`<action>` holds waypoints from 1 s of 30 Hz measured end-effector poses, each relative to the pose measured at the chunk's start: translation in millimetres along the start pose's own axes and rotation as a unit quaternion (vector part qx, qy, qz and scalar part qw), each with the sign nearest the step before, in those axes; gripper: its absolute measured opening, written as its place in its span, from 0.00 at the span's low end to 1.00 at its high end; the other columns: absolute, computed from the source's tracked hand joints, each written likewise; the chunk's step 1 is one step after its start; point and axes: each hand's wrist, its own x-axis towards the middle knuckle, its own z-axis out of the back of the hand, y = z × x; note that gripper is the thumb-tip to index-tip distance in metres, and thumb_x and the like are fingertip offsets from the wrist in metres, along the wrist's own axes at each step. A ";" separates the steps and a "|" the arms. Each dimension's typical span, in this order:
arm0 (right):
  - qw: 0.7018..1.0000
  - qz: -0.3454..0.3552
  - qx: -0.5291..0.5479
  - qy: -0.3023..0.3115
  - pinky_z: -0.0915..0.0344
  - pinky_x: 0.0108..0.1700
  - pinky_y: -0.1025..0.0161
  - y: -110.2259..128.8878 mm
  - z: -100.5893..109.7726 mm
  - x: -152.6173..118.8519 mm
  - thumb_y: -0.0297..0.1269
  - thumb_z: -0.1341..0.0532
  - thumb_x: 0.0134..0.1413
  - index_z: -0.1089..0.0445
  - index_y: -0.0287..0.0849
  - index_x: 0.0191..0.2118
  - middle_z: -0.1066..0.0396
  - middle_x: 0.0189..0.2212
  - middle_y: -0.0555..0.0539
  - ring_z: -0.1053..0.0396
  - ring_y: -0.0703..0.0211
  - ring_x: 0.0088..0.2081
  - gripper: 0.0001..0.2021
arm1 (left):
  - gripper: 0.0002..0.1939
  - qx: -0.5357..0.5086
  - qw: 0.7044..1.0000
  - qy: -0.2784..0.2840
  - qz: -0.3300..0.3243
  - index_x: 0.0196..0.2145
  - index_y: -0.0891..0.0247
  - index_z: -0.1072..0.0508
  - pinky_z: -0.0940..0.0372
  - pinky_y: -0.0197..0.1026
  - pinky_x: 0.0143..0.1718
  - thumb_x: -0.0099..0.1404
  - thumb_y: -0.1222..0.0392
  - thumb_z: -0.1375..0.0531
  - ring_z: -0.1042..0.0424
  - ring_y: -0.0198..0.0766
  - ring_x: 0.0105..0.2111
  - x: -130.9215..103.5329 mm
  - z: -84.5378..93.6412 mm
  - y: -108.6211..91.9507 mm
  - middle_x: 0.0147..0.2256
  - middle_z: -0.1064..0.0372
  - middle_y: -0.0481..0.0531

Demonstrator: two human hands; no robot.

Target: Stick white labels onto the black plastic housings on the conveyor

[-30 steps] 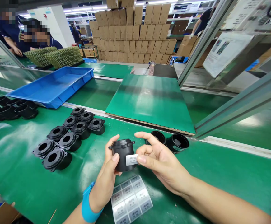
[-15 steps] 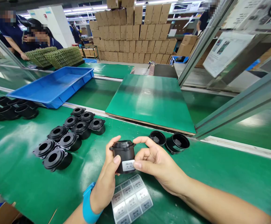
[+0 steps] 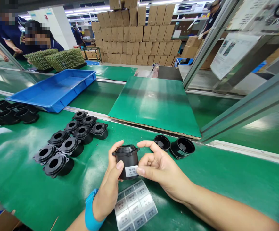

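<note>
- Head view, centre: left hand (image 3: 110, 183), blue band at the wrist, is closed around a black round plastic housing with a flanged rim (image 3: 127, 159), thumb up its side, held upright just above the green belt (image 3: 21, 179).
- Right hand (image 3: 160, 168) grips the same housing from 3 o'clock, forefinger curled over the rim and thumb pressing a small white printed label (image 3: 131, 171) flat on its wall; the label looks seated, so this piece reads as nearly finished.
- At 6 o'clock, under the hands, a glossy sheet of white labels (image 3: 135, 205) lies on the belt, most stickers unused.
- At 9 o'clock, ten or so black flanged housings (image 3: 68, 141) stand in a cluster; no labels show on them, so I'd judge most are waiting.
- At 2 o'clock, two open black plastic cups (image 3: 175, 146) lie side by side.
- At 11 o'clock, a shallow blue plastic tray (image 3: 55, 86).
</note>
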 end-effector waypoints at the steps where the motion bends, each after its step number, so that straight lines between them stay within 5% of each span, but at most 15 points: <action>1: 1.000 -0.001 0.001 -0.001 0.36 0.38 0.66 0.2 -0.4 0.2 0.33 0.17 0.48 0.35 0.47 0.56 0.22 0.27 0.58 0.29 0.64 0.29 0.35 | 0.35 -0.005 1.000 0.002 0.001 0.73 0.45 0.47 0.35 0.48 0.45 0.75 0.34 0.46 0.29 0.50 0.50 0.0 -0.4 -0.5 0.63 0.34 0.55; 5: 1.000 0.002 0.002 0.000 0.37 0.38 0.66 0.2 -0.4 0.6 0.34 0.17 0.49 0.35 0.46 0.56 0.22 0.27 0.58 0.30 0.65 0.29 0.34 | 0.37 -0.017 1.000 0.008 -0.001 0.73 0.47 0.48 0.34 0.53 0.54 0.75 0.33 0.45 0.31 0.57 0.59 1.1 -1.9 -2.2 0.65 0.36 0.58; 12: 1.000 0.005 0.001 0.008 0.38 0.36 0.68 0.0 0.0 1.1 0.38 0.18 0.52 0.36 0.46 0.56 0.22 0.27 0.59 0.30 0.67 0.29 0.33 | 0.37 -0.017 0.998 0.033 -0.047 0.73 0.50 0.48 0.49 0.59 0.72 0.75 0.34 0.44 0.37 0.57 0.68 2.7 -0.7 0.6 0.68 0.38 0.58; 21: 1.000 0.006 0.002 0.000 0.37 0.37 0.67 -1.8 0.3 0.2 0.38 0.17 0.50 0.35 0.46 0.56 0.22 0.27 0.58 0.29 0.66 0.28 0.34 | 0.39 -0.004 0.998 0.040 -0.050 0.74 0.51 0.51 0.42 0.59 0.68 0.75 0.37 0.41 0.32 0.57 0.63 0.7 -2.3 -0.3 0.65 0.35 0.60; 30: 1.000 0.007 -0.002 -0.009 0.35 0.40 0.64 -3.6 -0.7 0.6 0.38 0.16 0.48 0.35 0.47 0.55 0.22 0.27 0.57 0.28 0.63 0.30 0.35 | 0.36 0.022 0.998 -0.002 -0.055 0.72 0.49 0.44 0.34 0.49 0.60 0.73 0.41 0.37 0.29 0.51 0.59 1.4 -3.7 -1.1 0.63 0.33 0.56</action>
